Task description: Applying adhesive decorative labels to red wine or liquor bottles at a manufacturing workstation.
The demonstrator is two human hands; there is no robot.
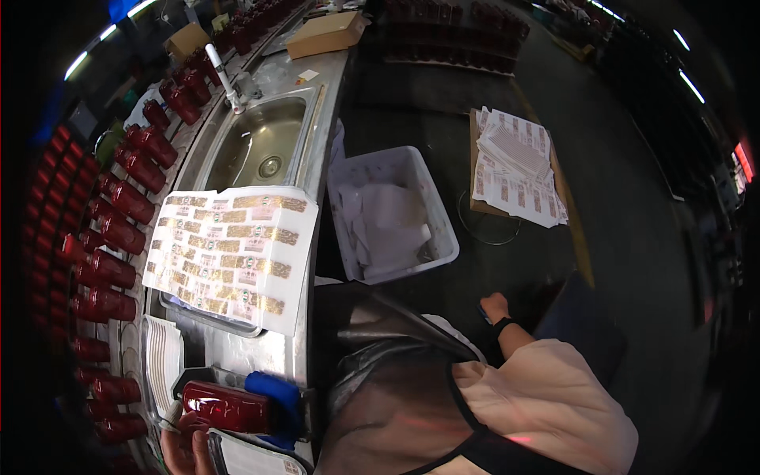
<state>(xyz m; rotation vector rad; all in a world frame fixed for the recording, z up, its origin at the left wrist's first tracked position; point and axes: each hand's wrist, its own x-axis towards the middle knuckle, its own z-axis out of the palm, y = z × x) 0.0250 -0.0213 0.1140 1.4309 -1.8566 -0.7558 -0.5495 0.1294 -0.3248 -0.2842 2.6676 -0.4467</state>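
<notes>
At the lower left, my left hand (pixel 184 450) has its fingers bent around the neck end of a glossy dark red bottle (pixel 226 407). The bottle lies on its side, its base toward a blue cloth or pad (pixel 273 408). Out to the right, over the dark floor, my right hand (pixel 495 306) is closed, with a black band on the wrist. A small bluish patch shows at its fingers; whether it is a held thing I cannot make out. A large sheet of gold and pink labels (pixel 229 245) lies ahead of my left hand, over the counter and a tray.
Rows of red bottles (pixel 123 229) line the left side. Beyond the label sheet is a metal sink (pixel 305 119) with a white faucet (pixel 223 75). A white bin (pixel 447 237) holds pale paper. Label sheets (pixel 514 166) lie on a stand at right. A cardboard box (pixel 324 36) sits at the back.
</notes>
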